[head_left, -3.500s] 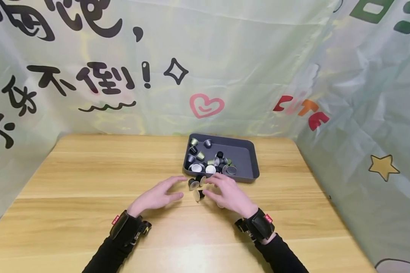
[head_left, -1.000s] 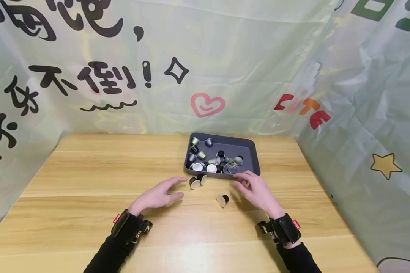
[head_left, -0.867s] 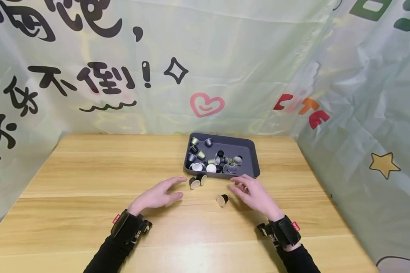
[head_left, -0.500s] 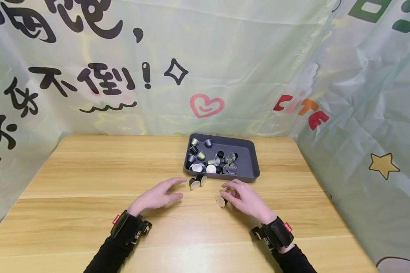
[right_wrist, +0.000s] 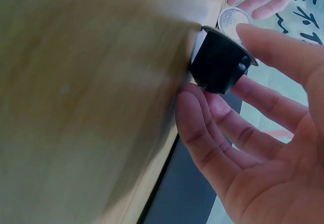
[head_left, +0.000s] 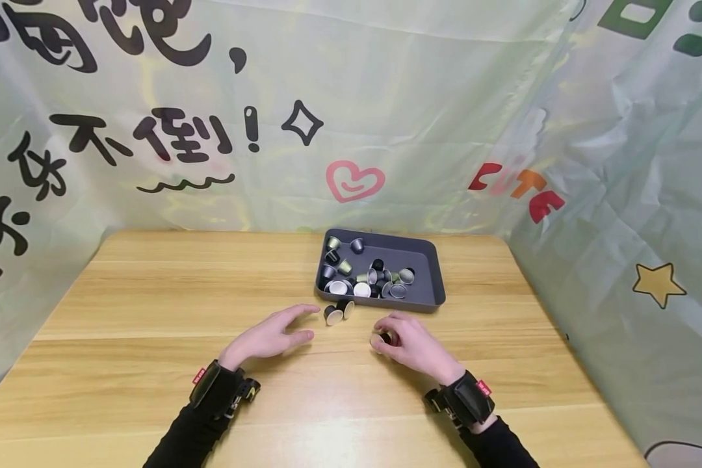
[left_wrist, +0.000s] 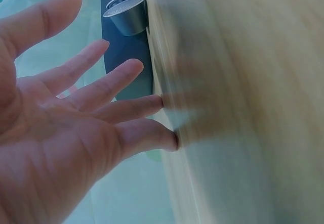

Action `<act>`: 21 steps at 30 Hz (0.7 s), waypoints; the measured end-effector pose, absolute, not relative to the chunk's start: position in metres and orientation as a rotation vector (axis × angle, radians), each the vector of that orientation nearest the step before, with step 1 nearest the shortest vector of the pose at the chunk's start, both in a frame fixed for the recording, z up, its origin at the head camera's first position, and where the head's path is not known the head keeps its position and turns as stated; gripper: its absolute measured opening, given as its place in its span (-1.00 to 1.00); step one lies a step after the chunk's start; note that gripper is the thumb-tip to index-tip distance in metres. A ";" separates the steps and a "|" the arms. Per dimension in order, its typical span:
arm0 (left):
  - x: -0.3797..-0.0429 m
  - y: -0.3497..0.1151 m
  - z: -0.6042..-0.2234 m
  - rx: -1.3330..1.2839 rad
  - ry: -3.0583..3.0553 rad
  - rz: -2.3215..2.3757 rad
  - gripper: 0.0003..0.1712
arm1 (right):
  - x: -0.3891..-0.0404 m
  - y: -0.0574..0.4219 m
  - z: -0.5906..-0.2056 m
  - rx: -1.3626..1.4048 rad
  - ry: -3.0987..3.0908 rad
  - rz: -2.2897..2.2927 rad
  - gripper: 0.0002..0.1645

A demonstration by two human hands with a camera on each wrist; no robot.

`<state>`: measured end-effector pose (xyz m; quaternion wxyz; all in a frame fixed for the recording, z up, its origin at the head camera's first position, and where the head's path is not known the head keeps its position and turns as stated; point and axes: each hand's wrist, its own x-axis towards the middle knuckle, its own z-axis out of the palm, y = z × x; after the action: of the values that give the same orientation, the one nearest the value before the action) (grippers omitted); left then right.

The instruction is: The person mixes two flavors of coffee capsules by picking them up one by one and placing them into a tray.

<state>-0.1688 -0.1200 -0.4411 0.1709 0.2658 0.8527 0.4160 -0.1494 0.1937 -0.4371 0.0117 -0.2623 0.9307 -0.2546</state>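
Black coffee capsule (right_wrist: 220,64) lies on its side on the table, with my right hand (head_left: 412,344) around it. In the right wrist view the thumb presses its rim and the curled fingers meet its body from the other side. My left hand (head_left: 272,335) rests on the table with fingers spread and relaxed, holding nothing. Just beyond its fingertips are two more black capsules, one in front (head_left: 333,316) and one behind (head_left: 347,308), close together near the tray. The left wrist view shows these capsules (left_wrist: 129,19) apart from the fingers.
A dark grey tray (head_left: 427,279) stands at the back of the wooden table (head_left: 181,279). Several capsules in green, black, silver and purple lie in it, mostly in its left and front parts. A printed cloth (head_left: 444,97) hangs behind and at the sides.
My right hand placed a capsule in the tray's right part, where it rocked. The hand then came back left and closed around the capsule on the table. My left hand has stayed still.
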 end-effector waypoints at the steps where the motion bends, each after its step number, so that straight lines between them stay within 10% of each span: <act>1: -0.169 -0.120 -0.441 0.754 2.421 1.183 -0.31 | -0.150 0.193 -0.437 -0.835 2.912 -0.770 -0.72; 21: -0.168 -0.119 -0.440 0.752 2.435 1.175 -0.31 | -0.155 0.199 -0.431 -0.893 3.016 -0.814 -0.81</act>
<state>-0.1682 -0.1195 -0.4404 0.1670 0.2641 0.8555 0.4130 -0.1551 0.1994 -0.4309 -0.0538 -0.2745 0.9269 -0.2500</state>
